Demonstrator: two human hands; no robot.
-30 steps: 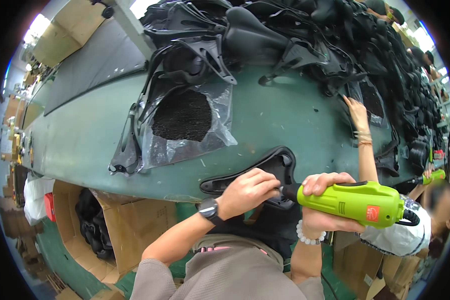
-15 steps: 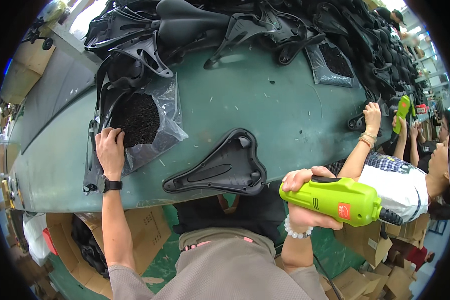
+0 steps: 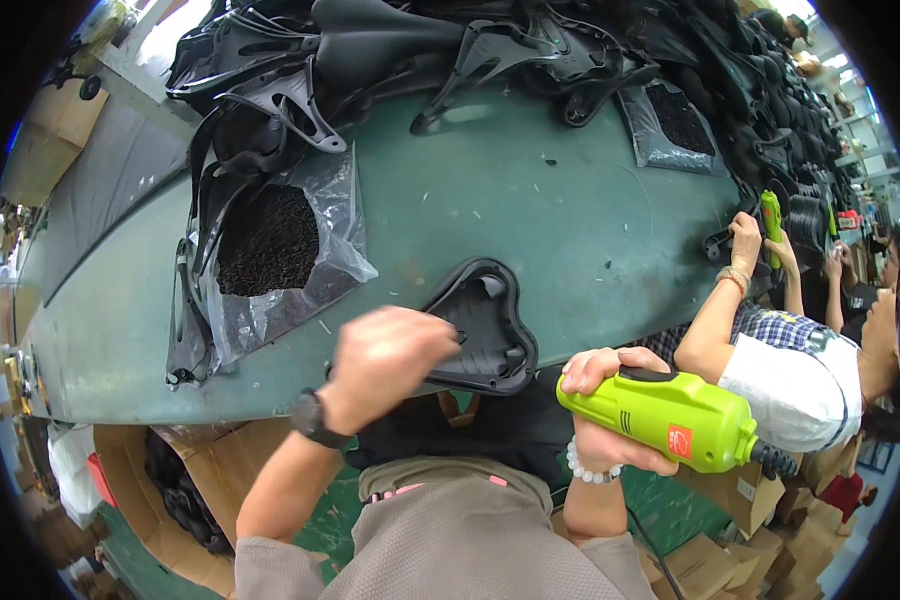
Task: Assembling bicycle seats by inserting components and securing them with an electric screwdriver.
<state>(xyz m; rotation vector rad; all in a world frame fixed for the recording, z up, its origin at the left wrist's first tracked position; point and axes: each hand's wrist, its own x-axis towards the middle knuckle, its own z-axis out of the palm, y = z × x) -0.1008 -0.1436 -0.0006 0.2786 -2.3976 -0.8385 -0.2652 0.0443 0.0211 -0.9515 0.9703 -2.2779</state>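
Observation:
A black bicycle saddle (image 3: 485, 345) lies underside up at the table's near edge, its nose pointing left. Over its left part is my left hand (image 3: 390, 350), blurred, thumb and fingers pinched together; a tiny dark spot shows at the fingertips, too small to name. The hand hides the saddle's nose. My right hand (image 3: 605, 410) is wrapped around a lime-green electric screwdriver (image 3: 670, 415), held right of the saddle with its black tip pointing right, away from it. Left of the saddle lies an open clear plastic bag (image 3: 340, 245) of small black pieces that look like screws (image 3: 270, 240).
Black saddle shells and frames (image 3: 390, 50) are heaped along the green table's (image 3: 530, 200) far side. Another screw bag (image 3: 675, 125) lies far right. A co-worker's hand (image 3: 745, 240) works at the right, near a second green screwdriver (image 3: 772, 220). Cardboard boxes (image 3: 220, 480) stand below the table.
My left hand has left the screw bag and moved right, over the saddle. My right hand keeps its hold on the screwdriver, nearly still. The co-worker's green screwdriver has shifted left and become more upright.

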